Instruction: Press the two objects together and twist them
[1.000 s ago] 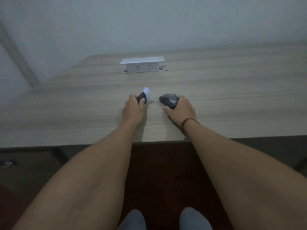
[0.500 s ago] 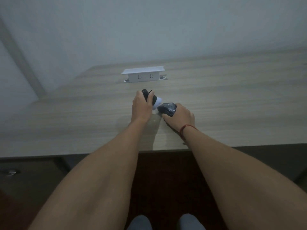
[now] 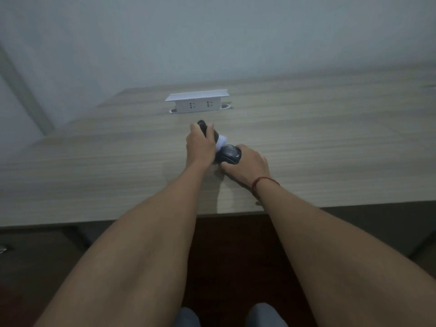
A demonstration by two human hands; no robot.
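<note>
My left hand point(image 3: 200, 147) grips a small black tool with a white rounded end point(image 3: 218, 139); the black end sticks out past my fingers and the white end points down toward the mouse. My right hand point(image 3: 250, 165) holds a black computer mouse point(image 3: 230, 155) tilted up off the wooden desk point(image 3: 330, 142). The white end touches the mouse's left side. A red string circles my right wrist.
A white pop-up socket box point(image 3: 197, 103) stands on the desk beyond my hands. A pale wall rises behind the desk. The desk's front edge runs under my forearms, with dark floor and my knees below.
My left hand has turned the tool over, so its white end now points at the mouse, and moved it against the mouse. The right hand keeps holding the mouse.
</note>
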